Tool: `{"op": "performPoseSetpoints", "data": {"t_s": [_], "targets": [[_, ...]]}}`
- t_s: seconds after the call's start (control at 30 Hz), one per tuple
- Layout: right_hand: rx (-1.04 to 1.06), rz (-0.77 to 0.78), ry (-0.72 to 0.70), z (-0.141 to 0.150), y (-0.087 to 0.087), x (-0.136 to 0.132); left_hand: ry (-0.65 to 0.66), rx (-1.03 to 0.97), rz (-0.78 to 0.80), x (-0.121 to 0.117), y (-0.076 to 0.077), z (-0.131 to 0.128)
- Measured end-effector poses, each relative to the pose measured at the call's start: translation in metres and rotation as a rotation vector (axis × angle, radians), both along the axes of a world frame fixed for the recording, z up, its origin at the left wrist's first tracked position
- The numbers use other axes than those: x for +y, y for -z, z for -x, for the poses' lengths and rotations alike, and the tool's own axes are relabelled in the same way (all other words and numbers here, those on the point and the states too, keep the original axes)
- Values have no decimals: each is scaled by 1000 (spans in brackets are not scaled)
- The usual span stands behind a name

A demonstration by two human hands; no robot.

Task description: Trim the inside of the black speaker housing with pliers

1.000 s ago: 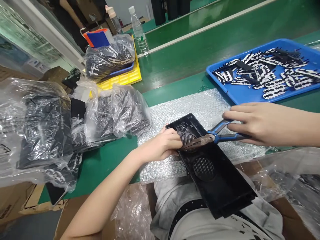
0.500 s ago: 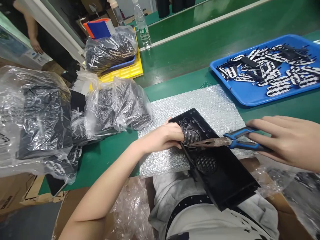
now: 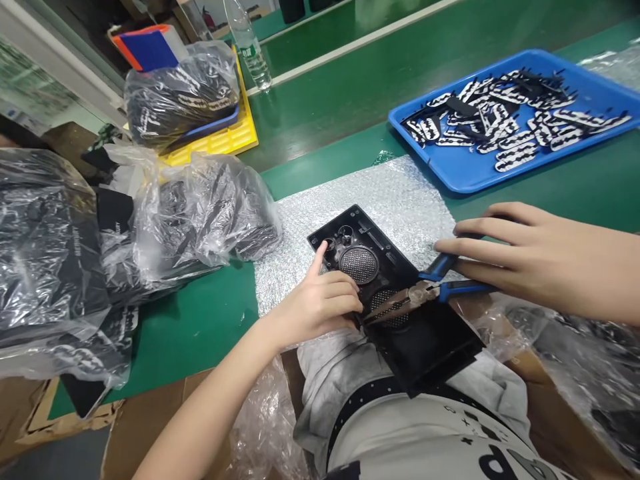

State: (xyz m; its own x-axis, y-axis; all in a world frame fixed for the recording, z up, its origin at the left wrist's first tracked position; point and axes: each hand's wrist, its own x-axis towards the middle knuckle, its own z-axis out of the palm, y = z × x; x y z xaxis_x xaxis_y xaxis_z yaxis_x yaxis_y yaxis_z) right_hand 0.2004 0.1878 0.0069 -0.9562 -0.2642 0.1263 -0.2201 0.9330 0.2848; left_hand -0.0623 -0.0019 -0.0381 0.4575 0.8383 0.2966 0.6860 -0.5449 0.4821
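Note:
A black plastic panel (image 3: 425, 340) with two round mesh grilles lies slantwise, partly on a silvery bubble-wrap sheet and partly over my lap. Along its left edge, my left hand (image 3: 325, 297) grips it with curled fingers, while the index finger points out over the upper corner. My right hand (image 3: 505, 250) is wrapped round the blue-and-black handles of long-nose pliers (image 3: 413, 297). The pliers' jaws reach across the lower grille toward the panel's left edge, close to my left fingertips. What the tips touch is too small to make out.
A blue tray (image 3: 463, 183) of black-and-white strip parts stands at the back right. Plastic-bagged black parts (image 3: 200, 207) crowd the left side. Behind them are a yellow tray (image 3: 245, 137) and a water bottle (image 3: 250, 50). The bubble wrap (image 3: 295, 220) covers the table's front middle.
The pliers' jaws have moved from the upper grille down to the lower one. My left index finger has stretched out over the panel. The whole view has shifted slightly.

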Motion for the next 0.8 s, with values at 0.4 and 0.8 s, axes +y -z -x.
{"op": "performPoseSetpoints", "data": {"t_s": [0.4,0.8], "targets": [[1,69,-147,16,-3,25,-5,-52,100,3,-7,0],[-3,-17,-33,7,7,8,-25,-52,126,2,-11,1]]}}
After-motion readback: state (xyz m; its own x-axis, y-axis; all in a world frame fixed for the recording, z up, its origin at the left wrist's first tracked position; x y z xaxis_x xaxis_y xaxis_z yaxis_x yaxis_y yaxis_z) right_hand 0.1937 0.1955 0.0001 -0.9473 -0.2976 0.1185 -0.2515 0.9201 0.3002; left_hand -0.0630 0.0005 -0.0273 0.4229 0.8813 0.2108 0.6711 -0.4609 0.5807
